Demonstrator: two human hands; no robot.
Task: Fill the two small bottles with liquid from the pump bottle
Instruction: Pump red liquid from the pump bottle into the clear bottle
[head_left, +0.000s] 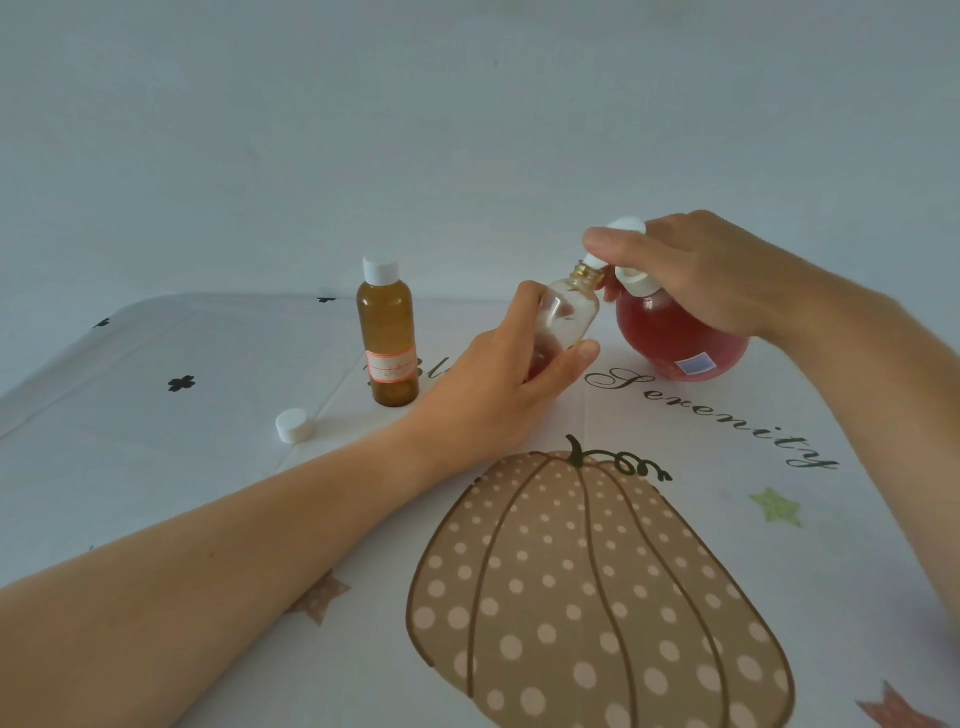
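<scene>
From the head camera, the worktop (156, 457) is covered by a pale cloth (841, 571) printed with a large dotted pumpkin (597, 597), stars, small black marks and curly lettering.

The left hand (509, 384) reaches in from the lower left and grips the clear bottle (569, 312), thumb on the near side and fingers curled round the far side of its lower half. The bottle is lifted off the worktop and tilted, its open, gold-threaded neck leaning up and to the right. A reddish tint shows low in the glass between the fingers; whether that is liquid cannot be told.

The right hand (696, 275) comes in from the right and is wrapped over the top of the pump bottle (680, 338), a round bottle of red liquid standing on the cloth with a small label low on its side. The fingers curl round the white pump head (626, 226), and one finger stretches left across it, its tip above the clear bottle's neck. The white spout sits right at that open neck; the finger hides the exact meeting point.

To the left, well apart from both hands, a brown bottle (387, 338) stands upright with a white cap on and a pale label near its base. A loose cap (294, 426), white, lies on the cloth just in front and to the left of it.
</scene>
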